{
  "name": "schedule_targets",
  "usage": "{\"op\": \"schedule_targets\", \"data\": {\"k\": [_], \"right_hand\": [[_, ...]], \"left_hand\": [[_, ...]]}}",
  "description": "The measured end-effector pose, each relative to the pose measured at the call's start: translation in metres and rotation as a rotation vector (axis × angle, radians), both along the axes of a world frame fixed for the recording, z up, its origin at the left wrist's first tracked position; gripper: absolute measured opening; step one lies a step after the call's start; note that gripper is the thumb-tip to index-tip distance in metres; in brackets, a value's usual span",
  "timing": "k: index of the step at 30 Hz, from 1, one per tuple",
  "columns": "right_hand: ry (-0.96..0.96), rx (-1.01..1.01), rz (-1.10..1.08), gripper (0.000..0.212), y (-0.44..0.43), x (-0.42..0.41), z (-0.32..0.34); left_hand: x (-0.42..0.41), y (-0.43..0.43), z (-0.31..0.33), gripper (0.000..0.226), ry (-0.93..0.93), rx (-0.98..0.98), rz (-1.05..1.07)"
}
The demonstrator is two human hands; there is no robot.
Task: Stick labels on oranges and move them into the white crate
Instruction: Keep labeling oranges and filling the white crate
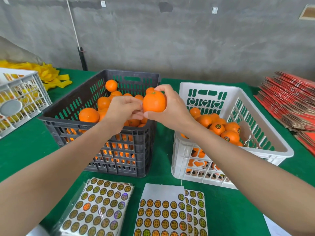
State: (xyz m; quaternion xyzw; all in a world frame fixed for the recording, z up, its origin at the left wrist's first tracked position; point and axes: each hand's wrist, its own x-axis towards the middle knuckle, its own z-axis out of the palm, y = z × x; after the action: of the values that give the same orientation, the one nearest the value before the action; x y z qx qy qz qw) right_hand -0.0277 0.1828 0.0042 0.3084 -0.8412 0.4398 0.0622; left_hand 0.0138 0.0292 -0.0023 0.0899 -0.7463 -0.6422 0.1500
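Over green cloth (162,142), right hand (167,106) grips an orange (154,102); left hand (121,108) curls fingers (137,116) against it, hold unclear

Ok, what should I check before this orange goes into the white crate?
1. Right hand grips orange: ok.
2. Label stuck on orange: cannot tell; left hand pinches at that side and hides it.
3. Room in white crate: ok, labelled oranges fill only part.
4. Label sheets in front for the next one: ok.
5. Oranges left in black crate: ok.
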Motion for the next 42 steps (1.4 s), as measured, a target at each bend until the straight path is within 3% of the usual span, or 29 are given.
{"op": "schedule_targets", "data": {"k": [4,10,13,18,22,28,32,37,42], "right_hand": [[-0.014,-0.026,0.012,0.067,-0.001,0.003,-0.001],[0.04,0.007,0.064,0.072,-0.007,0.014,0.002],[0.05,0.08,0.054,0.079,-0.008,0.015,0.001],[0.017,0.018,0.013,0.072,-0.006,0.011,0.0],[-0.003,0.001,0.018,0.069,-0.004,0.01,0.003],[-0.03,0.007,0.023,0.072,-0.005,0.012,0.002],[-0.044,-0.012,0.025,0.071,-0.003,0.011,0.002],[-0.061,-0.033,0.016,0.07,-0.001,0.01,0.0],[-0.068,-0.016,0.007,0.069,0.0,0.01,-0.001]], "left_hand": [[0.0,0.002,0.001,0.019,0.007,-0.095,0.094],[-0.01,0.002,-0.001,0.041,-0.093,0.169,0.186],[-0.01,-0.001,0.0,0.044,-0.051,0.113,0.198],[-0.012,-0.01,-0.002,0.031,0.012,-0.098,0.224],[-0.018,-0.013,-0.005,0.041,-0.149,-0.228,0.167],[-0.029,-0.009,-0.006,0.033,-0.395,-0.081,0.113],[-0.026,-0.012,-0.005,0.019,-0.283,-0.069,0.097],[-0.03,-0.015,-0.01,0.037,-0.161,-0.08,0.103],[-0.031,-0.015,-0.013,0.052,-0.119,-0.228,0.101]]}}
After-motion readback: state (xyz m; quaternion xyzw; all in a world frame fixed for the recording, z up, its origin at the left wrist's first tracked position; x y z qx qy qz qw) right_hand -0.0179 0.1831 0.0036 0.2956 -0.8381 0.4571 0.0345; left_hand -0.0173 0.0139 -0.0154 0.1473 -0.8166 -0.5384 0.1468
